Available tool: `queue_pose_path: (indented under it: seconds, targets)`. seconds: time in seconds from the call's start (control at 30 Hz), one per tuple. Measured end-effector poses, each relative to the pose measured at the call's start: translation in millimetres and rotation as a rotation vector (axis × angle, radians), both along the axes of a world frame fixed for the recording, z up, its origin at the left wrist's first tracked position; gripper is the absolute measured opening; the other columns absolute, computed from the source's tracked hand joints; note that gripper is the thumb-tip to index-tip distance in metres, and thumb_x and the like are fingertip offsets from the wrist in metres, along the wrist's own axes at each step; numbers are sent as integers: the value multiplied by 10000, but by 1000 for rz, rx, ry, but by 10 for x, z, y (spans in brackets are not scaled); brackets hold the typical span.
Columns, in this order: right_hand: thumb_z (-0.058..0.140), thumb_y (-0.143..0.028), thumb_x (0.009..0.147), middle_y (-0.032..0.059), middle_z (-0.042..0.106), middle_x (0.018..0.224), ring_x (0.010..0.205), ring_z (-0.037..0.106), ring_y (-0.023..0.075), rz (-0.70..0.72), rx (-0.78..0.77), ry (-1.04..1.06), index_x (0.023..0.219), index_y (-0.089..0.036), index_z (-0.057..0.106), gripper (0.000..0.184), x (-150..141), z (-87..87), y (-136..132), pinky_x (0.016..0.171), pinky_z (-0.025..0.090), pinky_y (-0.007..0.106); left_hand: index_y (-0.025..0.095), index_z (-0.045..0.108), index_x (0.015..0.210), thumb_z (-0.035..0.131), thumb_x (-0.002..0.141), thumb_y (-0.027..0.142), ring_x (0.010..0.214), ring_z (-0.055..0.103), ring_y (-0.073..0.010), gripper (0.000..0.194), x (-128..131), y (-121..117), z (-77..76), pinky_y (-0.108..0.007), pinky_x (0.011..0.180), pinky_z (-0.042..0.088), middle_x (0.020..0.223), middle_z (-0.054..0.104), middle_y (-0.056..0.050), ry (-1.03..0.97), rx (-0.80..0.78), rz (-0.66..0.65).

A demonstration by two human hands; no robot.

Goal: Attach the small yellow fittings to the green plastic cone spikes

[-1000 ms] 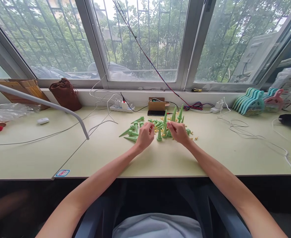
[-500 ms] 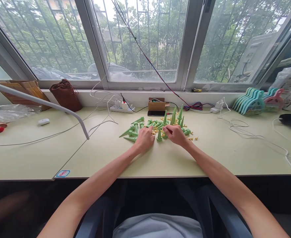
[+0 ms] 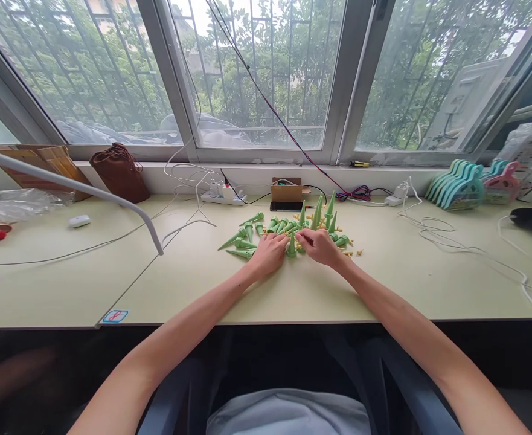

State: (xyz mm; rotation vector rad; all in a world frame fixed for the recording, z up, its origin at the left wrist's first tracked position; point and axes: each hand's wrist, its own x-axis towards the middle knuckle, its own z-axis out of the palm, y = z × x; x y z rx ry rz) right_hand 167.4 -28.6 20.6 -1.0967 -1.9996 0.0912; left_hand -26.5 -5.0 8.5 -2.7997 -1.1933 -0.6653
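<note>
Green plastic plant-watering spikes lie in a loose group at the middle of the table, with small yellow plastic pieces [image 3: 349,254] among them. My left hand [image 3: 269,254] rests low at the front of the group, its fingers reaching forward over the small pieces, fingertips partly hidden. Just right of it, one green spike [image 3: 291,248] stands upright on its wide end, between my hands. My right hand [image 3: 320,245] is closed in a pinch beside that spike; whatever is in it is too small to make out. Behind the right hand, several taller spikes [image 3: 330,210] stand point up.
A dark phone [image 3: 286,206] lies before a small open cardboard box [image 3: 286,192] behind the spikes. White cables [image 3: 469,249] trail over the right side. A power strip [image 3: 224,197] and a brown pouch [image 3: 119,174] stand along the window; teal clips [image 3: 456,186] are at right.
My left hand has come down from its raised pinch onto the small pieces, fingers now stretched forward. My right hand has dropped slightly and moved left, staying closed.
</note>
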Motion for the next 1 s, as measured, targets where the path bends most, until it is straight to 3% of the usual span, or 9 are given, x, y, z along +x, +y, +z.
queue_pose_path:
  seconds: [0.4,0.7,0.87,1.0]
  targets:
    - [491,-367,943,-28,517,511,464,410,101,39,-30,-22,877,-170,702,296,1,-33,15,531,346,226,203,611,730,483,840,113,959,577,-273,191,13,-29,16,-392,875,390,890,657,-95,-51,-36,15]
    - [549,-352,915,-41,519,503,463,419,97,56,-42,-33,899,-167,694,235,-16,-83,36,532,334,221,196,660,831,458,846,101,846,585,-231,224,28,-4,6,-383,849,431,872,639,-88,-107,-7,2]
    - [561,-346,909,-38,527,512,466,420,96,46,-49,-38,873,-166,681,219,-28,-77,29,529,322,221,192,657,955,436,919,179,883,594,-216,224,55,-31,59,-350,826,466,934,640,-84,-299,5,39]
    - [546,-389,921,-35,530,514,459,414,95,45,-48,-37,870,-167,677,263,-38,-82,28,531,325,222,190,655,929,416,969,291,918,610,-194,262,96,-76,101,-323,834,483,967,673,-69,-487,-53,9]
